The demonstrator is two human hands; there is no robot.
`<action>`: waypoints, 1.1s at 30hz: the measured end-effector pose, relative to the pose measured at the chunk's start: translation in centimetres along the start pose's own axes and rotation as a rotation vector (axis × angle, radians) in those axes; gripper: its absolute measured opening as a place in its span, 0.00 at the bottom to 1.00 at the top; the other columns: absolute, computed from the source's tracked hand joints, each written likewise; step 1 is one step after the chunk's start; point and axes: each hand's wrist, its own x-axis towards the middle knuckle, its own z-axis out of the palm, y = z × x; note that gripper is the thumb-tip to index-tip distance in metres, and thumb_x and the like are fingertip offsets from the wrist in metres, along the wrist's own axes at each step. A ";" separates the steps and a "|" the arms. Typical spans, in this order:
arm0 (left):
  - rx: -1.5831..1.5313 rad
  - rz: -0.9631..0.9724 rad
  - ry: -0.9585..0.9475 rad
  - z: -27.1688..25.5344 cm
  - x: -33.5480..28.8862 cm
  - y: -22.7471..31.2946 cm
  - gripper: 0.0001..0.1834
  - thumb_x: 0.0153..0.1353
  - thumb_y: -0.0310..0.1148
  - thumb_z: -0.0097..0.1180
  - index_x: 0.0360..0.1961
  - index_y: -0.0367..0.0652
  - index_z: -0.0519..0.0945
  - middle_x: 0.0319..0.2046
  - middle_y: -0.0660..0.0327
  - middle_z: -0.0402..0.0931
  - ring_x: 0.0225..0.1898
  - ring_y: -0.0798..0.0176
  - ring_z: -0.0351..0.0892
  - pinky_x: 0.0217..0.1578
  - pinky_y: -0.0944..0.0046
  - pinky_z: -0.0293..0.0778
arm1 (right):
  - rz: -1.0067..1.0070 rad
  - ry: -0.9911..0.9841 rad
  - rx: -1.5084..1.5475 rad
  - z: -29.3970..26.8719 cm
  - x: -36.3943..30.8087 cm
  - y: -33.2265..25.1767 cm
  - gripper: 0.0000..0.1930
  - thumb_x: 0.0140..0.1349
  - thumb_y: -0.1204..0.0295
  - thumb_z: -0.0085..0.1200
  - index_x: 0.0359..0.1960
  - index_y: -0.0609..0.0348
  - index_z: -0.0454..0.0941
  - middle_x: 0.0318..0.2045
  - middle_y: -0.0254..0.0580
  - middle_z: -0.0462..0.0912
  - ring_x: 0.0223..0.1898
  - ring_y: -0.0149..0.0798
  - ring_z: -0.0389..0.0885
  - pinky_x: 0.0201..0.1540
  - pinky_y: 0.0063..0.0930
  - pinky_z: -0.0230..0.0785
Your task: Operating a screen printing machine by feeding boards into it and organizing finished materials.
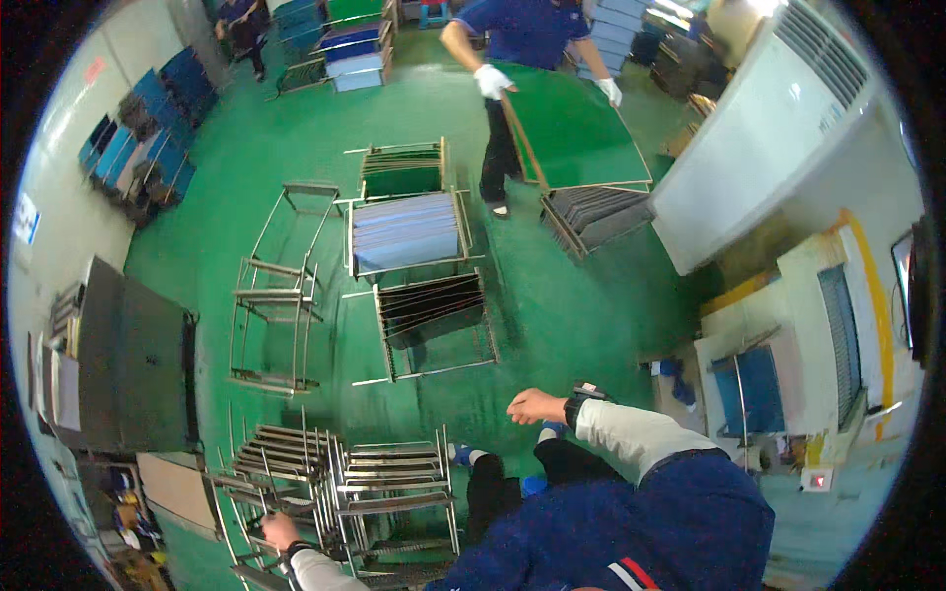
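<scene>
My left hand is low at the left and grips a bar of an empty metal rack, one of a few nested steel racks beside my legs. My right hand, with a dark watch on its wrist, hangs out in front of me over the green floor. Its fingers are curled and nothing is in it. Nearest ahead of it stands a wire rack of dark boards. My blue vest and white sleeves fill the lower edge.
A rack of pale blue boards, one of green boards and an empty frame rack stand ahead. A white-gloved person tilts a large green board over a rack of grey boards. White machine right, grey cabinet left.
</scene>
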 end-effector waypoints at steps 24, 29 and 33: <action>-1.207 0.895 -1.242 -20.5 -37.1 76.5 0.34 0.60 0.52 0.58 0.54 0.31 0.70 0.47 0.50 0.75 0.43 0.58 0.79 0.42 0.62 0.74 | -0.717 0.822 0.960 -44.7 -24.7 -1.9 0.32 0.63 0.51 0.54 0.60 0.60 0.65 0.56 0.44 0.71 0.52 0.40 0.73 0.49 0.35 0.70; -1.116 0.883 -1.367 -17.0 -32.9 81.3 0.19 0.66 0.44 0.53 0.46 0.38 0.77 0.31 0.60 0.80 0.26 0.66 0.77 0.23 0.68 0.70 | -0.742 0.644 0.902 -49.7 -24.8 -7.8 0.27 0.64 0.52 0.53 0.56 0.60 0.70 0.51 0.42 0.76 0.49 0.38 0.76 0.49 0.35 0.70; -1.228 0.781 -1.521 -15.0 -32.1 81.5 0.20 0.68 0.44 0.49 0.51 0.39 0.76 0.40 0.63 0.81 0.38 0.64 0.80 0.38 0.65 0.74 | -0.777 0.286 0.836 -52.5 -23.8 -11.5 0.21 0.64 0.60 0.55 0.53 0.59 0.74 0.44 0.39 0.81 0.45 0.36 0.79 0.49 0.33 0.70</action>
